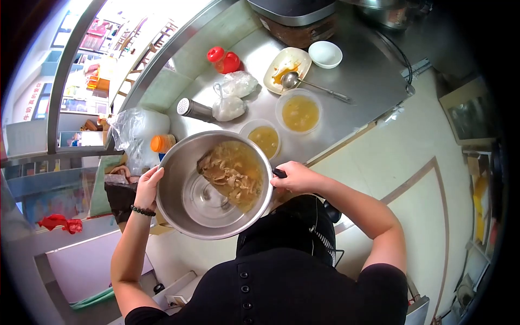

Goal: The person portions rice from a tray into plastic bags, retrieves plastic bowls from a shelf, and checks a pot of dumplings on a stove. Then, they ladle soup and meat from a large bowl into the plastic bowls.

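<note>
A large stainless steel pot [176, 203] is held in front of my chest, tilted so that broth and sliced meat [233, 176] gather on its far right side, with part of the bottom bare. My left hand [147, 188] is closed on the pot's left edge, thumb near the rim. On the opposite side, my right hand [295, 177] is wrapped around something with a black end [279, 173], seemingly the pot's handle. Just beyond the pot sit two round plastic bowls of yellowish broth, a nearer bowl [264, 141] and a farther bowl [300, 114].
On the steel counter [357, 76] are a ladle [291, 80] resting in a stained dish [272, 62], a white bowl [325, 54], tied plastic bags [228, 108], a metal shaker [195, 110] and a red-lidded container [223, 59]. A large dark cooker [298, 27] stands behind.
</note>
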A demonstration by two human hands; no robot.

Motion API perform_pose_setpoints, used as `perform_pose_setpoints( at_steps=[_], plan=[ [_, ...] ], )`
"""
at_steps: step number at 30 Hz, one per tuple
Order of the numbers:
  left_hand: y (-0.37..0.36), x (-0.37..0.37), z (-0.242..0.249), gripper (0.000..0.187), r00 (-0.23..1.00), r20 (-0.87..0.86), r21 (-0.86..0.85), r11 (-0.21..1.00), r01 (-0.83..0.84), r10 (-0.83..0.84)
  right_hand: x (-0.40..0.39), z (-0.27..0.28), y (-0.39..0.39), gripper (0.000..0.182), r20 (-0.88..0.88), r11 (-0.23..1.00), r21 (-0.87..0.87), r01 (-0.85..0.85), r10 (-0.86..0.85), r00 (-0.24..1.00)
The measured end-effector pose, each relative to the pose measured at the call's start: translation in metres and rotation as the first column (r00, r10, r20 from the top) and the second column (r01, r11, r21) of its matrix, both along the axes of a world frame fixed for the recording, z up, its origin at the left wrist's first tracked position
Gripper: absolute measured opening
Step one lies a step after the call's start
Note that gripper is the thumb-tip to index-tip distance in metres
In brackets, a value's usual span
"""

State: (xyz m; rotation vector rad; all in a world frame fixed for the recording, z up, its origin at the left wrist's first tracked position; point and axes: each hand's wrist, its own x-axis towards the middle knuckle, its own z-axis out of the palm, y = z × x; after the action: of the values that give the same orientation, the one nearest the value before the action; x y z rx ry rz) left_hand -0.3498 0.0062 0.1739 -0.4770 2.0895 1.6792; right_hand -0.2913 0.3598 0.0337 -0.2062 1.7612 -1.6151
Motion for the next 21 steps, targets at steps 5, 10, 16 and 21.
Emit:
perform_pose_setpoints(
  at_steps=[5,10,16,21],
  plan=[
    [-0.002,0.002,-0.001,0.026,1.000,0.021,-0.011,1.000,-0.004,0.005,-0.005,-0.011,-0.008,0.029,0.041,0.994,-0.018,-0.107,0.107,0.993],
    [0.002,-0.006,0.005,0.026,0.998,0.050,-0.043,0.998,0.044,-0.041,-0.007,-0.022,-0.009,0.029,0.098,0.995,-0.046,-0.087,0.092,0.991],
    [0.005,-0.019,0.009,0.027,0.996,0.072,-0.025,0.998,0.056,-0.054,-0.011,-0.023,-0.007,0.028,0.159,0.995,-0.039,-0.087,0.092,0.983],
    [0.010,-0.028,0.013,0.027,0.996,0.074,-0.038,0.998,0.058,-0.055,-0.012,-0.019,-0.004,0.029,0.151,0.994,-0.076,-0.076,0.087,0.985]
  ],
)
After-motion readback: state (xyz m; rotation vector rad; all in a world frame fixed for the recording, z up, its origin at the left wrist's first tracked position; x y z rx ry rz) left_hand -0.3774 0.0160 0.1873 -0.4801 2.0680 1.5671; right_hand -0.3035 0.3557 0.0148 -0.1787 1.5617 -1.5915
